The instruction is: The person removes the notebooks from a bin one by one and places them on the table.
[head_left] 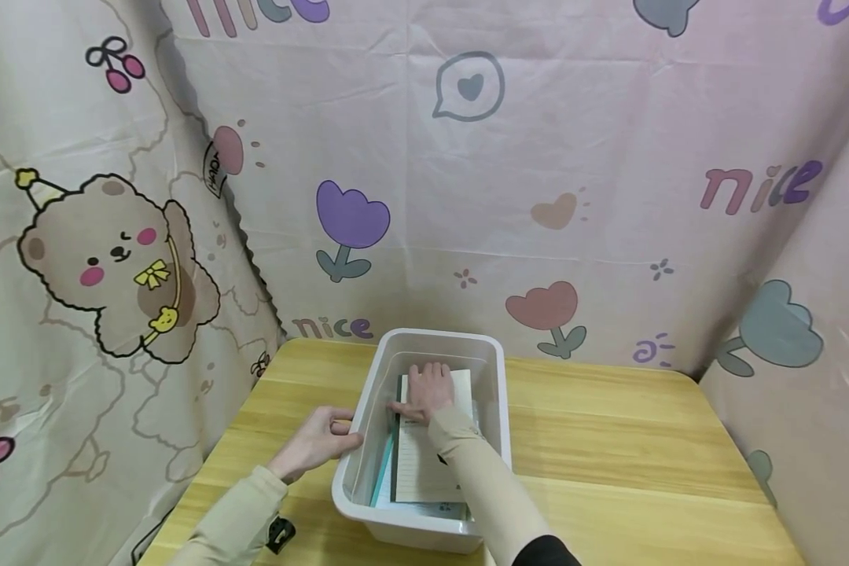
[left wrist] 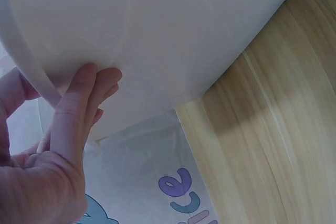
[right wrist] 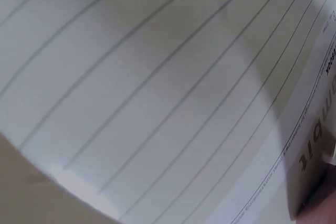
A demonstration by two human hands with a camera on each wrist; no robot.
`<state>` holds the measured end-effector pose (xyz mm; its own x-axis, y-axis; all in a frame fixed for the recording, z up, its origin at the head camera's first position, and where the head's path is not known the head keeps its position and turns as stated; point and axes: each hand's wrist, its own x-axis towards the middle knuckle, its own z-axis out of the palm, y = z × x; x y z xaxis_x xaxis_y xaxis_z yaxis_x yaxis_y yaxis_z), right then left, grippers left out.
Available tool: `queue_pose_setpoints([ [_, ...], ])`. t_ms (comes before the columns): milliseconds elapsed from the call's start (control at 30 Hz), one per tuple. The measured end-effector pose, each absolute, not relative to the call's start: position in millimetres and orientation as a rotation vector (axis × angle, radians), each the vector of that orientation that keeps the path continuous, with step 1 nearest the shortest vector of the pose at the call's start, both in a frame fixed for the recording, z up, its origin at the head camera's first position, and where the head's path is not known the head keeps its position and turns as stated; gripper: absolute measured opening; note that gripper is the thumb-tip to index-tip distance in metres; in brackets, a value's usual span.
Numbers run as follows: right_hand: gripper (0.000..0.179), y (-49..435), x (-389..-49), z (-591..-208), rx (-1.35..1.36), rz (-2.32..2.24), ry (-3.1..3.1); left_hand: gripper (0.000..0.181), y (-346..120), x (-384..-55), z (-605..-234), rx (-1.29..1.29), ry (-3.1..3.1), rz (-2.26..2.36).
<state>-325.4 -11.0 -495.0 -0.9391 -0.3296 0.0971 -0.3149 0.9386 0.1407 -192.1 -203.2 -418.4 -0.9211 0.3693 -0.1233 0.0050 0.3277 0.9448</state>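
Note:
A white plastic bin (head_left: 442,336) stands on the wooden table. My left hand (head_left: 318,440) grips its left rim, thumb over the edge and fingers against the outer wall; the left wrist view shows these fingers (left wrist: 73,103) on the bin's side. Inside the bin, my right hand (head_left: 431,393) rests on a lined notebook (head_left: 428,472), fingers stretched toward the far end and thumb out to the left. Close up, the right wrist view shows the ruled page (right wrist: 157,87), with part of the hand (right wrist: 320,208) at the lower right corner.
Other books or papers lie under the notebook, one with a teal edge (head_left: 384,472). A small black object (head_left: 280,534) sits on the table (head_left: 608,424) near my left sleeve. Printed cloth (head_left: 410,157) hangs behind and at both sides.

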Motion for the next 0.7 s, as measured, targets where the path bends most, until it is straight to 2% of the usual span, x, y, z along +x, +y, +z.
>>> queue_pose_setpoints([
  [267,0.073,-8,-327,-486,0.503,-0.209,-2.908,0.054,-202,-194,-420,0.346,2.28,1.631],
  [467,0.077,-7,-331,-475,0.514,-0.222,-2.868,0.054,-202,-193,-419,0.334,2.287,1.619],
  [700,0.066,-5,-333,-449,0.515,-0.171,-2.817,0.053,-204,-193,-418,0.332,2.304,1.609],
])
